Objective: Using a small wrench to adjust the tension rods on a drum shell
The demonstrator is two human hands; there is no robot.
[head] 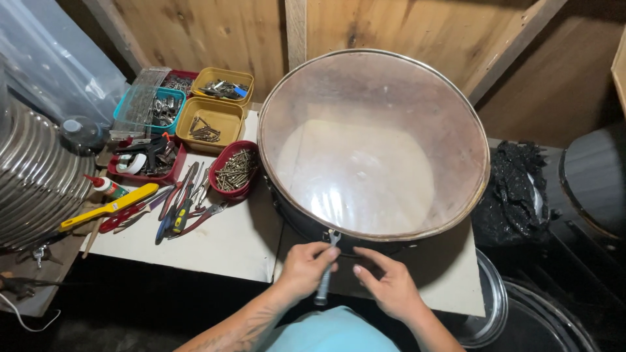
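A round black drum (300, 218) with a clear skin (372, 143) and a metal hoop lies on a pale board (222, 244). My left hand (305, 266) grips a small metal wrench (325, 277) whose head sits on a fitting at the drum's near rim. My right hand (386, 281) rests just right of it, fingers touching the drum's side below the rim, holding nothing that I can see.
Left of the drum lie pliers and screwdrivers (186, 205), a yellow-handled tool (107, 208), a red bowl of screws (235, 171), yellow trays (210, 120) and a teal tray (153, 107) of hardware. A ribbed metal vessel (32, 176) stands far left; a black crumpled bag (515, 189) lies right.
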